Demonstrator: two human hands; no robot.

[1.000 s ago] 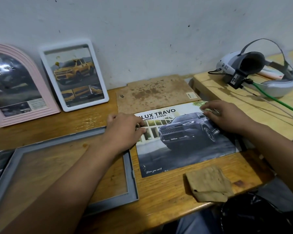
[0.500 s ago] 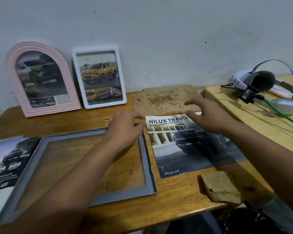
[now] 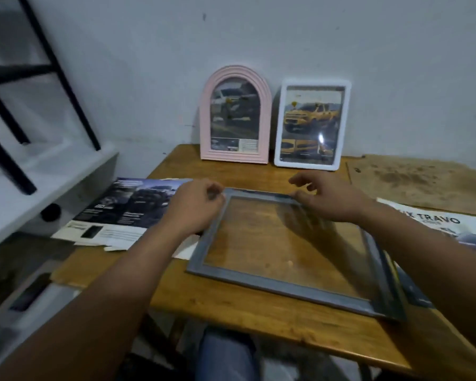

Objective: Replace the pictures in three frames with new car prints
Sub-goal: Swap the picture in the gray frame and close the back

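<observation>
The empty grey rectangular glazed frame (image 3: 294,248) lies mid-desk, its twelve-o'clock rail pinched by left hand (image 3: 195,207) and right hand (image 3: 327,199) fingers; it is best kept level, glass untouched.

Looks like a plain room in someone's home, more of a makeshift hobby corner than any real workshop. The work surface is a small worn wooden table (image 3: 259,301) pushed against a bare, scuffed pale wall (image 3: 286,37). At 12 o'clock two picture frames lean on that wall: a pink arched frame (image 3: 235,78) and a white frame (image 3: 315,83), both holding car pictures. At 9 o'clock car brochures (image 3: 127,207) hang over the table edge, and at 10 o'clock there's a white ledge (image 3: 47,174) with black metal legs (image 3: 63,78) on it, maybe a chair or rack, too blurry to say.
</observation>
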